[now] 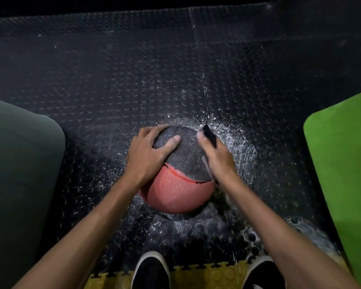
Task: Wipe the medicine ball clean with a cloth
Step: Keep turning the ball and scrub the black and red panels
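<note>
While resting on the studded black floor mat [113,84], red-and-black medicine ball [177,184], left hand [148,153] spread flat on top, right hand [217,155] grasping dark cloth [209,134] against its side.

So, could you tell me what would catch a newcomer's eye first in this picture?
The red and grey ball at centre, on the studded black floor. The left hand rests spread on its top, while the right hand presses a dark cloth to its right side. A bright green pad stands at the right edge.
</note>
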